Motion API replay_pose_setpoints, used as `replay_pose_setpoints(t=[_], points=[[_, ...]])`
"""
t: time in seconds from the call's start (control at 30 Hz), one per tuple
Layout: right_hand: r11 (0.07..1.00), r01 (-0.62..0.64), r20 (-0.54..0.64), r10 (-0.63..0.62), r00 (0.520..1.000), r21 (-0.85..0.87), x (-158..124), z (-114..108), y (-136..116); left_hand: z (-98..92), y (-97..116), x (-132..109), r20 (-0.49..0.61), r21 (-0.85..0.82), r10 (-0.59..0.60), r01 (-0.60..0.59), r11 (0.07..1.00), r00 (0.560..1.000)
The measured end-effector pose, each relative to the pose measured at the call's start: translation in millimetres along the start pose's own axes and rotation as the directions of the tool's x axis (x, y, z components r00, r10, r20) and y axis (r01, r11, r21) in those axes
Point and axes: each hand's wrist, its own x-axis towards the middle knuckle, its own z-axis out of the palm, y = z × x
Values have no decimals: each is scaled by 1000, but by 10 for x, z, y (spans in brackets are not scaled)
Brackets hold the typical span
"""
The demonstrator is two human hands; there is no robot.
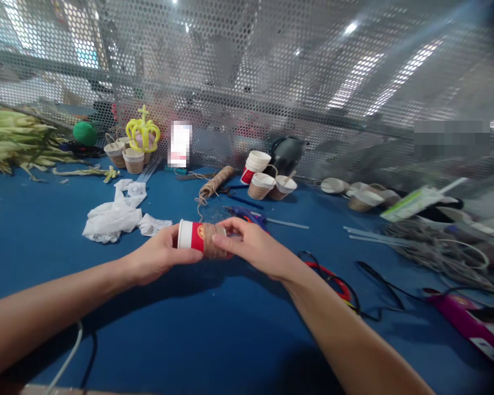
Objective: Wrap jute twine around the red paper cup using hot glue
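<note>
A red and white paper cup [197, 237] lies sideways between my hands, its white rim facing left. Twine [214, 241] is wound around the end on the right. My left hand [160, 249] is closed around the rim end, thumb along the near side. With thumb and fingers, my right hand [249, 244] grips the twine-wrapped end. Beyond the cup lies a roll of twine [216, 183], a loose strand trailing from it toward the cup. A blue glue gun [247, 215] rests on the table just behind my right hand.
Twine-wrapped cups [260, 186] and stacked paper cups [257, 163] stand at the back. Crumpled white cloth or paper [113, 219] lies left. Black cables [385, 285], a purple power strip [465, 321] and grey cord [440, 258] occupy the right. A perforated metal screen [214, 82] borders the blue table [214, 340].
</note>
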Motion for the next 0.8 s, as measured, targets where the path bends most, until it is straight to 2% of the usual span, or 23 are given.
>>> replay_pose_setpoints(t=[0.13, 0.27, 0.4, 0.5, 0.57, 0.63, 0.67, 0.73, 0.8], points=[[998, -33, -43, 36, 998, 52, 6, -8, -7, -31, -10, -6, -33, 173, 53, -47, 984, 998], [998, -39, -15, 40, 999, 40, -39, 22, 10, -16, -46, -5, -43, 192, 66, -57, 980, 997], [998, 30, -26, -28, 999, 57, -129, 89, 36, 20, -71, -18, -30, 233, 70, -61, 970, 997], [993, 77, -58, -72, 996, 85, -199, 131, 57, 29, -52, -43, 25, 314, 64, -68, 947, 998], [991, 136, -109, -133, 985, 16, -239, 146, 90, 21, -20, -53, 75, 333, 29, -53, 941, 997], [962, 228, -189, -254, 949, -149, -270, 157, 152, 8, 13, -52, 96, 272, -5, -21, 962, 995], [926, 282, -223, -339, 914, -252, -282, 166, 194, 2, 24, -46, 95, 213, -20, -1, 977, 995], [816, 383, -243, -515, 822, -433, -298, 191, 287, -6, 27, -30, 80, 87, -56, 49, 995, 995], [708, 450, -210, -634, 744, -544, -309, 226, 375, -9, 5, -12, 83, -5, -108, 108, 994, 991]])
